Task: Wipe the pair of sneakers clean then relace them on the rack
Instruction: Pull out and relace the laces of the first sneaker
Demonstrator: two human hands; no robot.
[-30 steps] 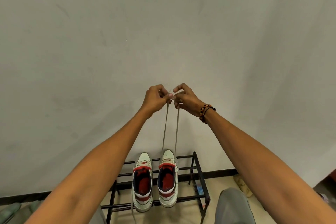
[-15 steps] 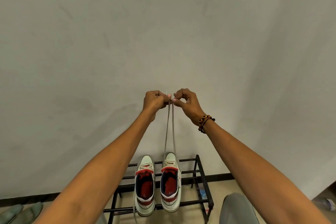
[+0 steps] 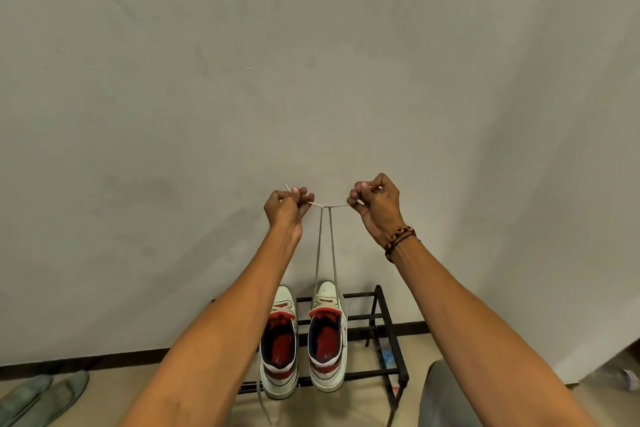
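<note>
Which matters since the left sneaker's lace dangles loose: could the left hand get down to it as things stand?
Probably not yet: the left hand pinches the right sneaker's lace, pulled taut against the right hand. Nothing blocks the loose lace otherwise.

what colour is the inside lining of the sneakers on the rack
Red, with dark navy around the collar, on both sneakers; it shows in the head view, the only one.

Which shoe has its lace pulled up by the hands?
The right sneaker. Its lace runs up to both hands; the left sneaker has a lace dangling below the rack.
</note>
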